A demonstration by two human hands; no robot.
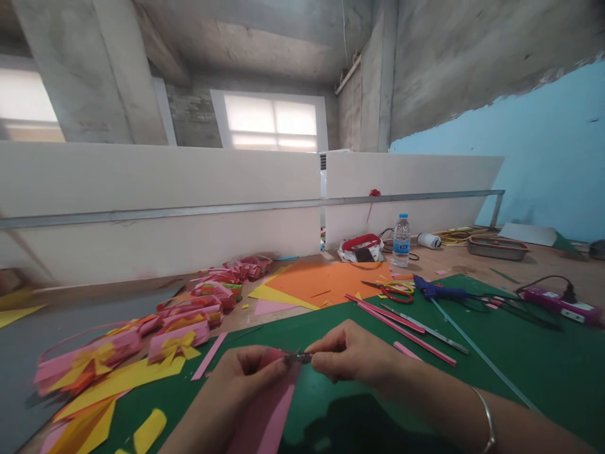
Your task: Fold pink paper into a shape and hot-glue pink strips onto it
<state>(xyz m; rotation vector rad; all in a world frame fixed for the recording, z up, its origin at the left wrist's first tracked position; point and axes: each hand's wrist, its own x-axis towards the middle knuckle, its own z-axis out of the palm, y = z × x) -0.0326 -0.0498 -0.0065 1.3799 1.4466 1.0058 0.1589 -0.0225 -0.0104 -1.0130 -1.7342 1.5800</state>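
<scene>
My left hand (241,375) is closed, pinching the top of a long pink paper piece (269,416) that hangs down toward me. My right hand (352,353) is closed too, its thumb and forefinger on a small dark metal piece (301,357) that meets the left fingertips at the paper's upper edge. What kind of tool it is, I cannot make out. Beneath both hands lies a green cutting mat (378,410). Pink paper strips (401,331) and a thin silver pen-like rod (428,329) rest just beyond my right hand.
Folded pink paper pieces with yellow bows (179,343) line the left side, beside yellow paper (123,384). Orange sheets (326,280), scissors (394,290) and a blue glue gun (439,291) lie ahead. Farther back stand a water bottle (401,243) and a metal tray (497,249). A purple power strip (562,307) is right.
</scene>
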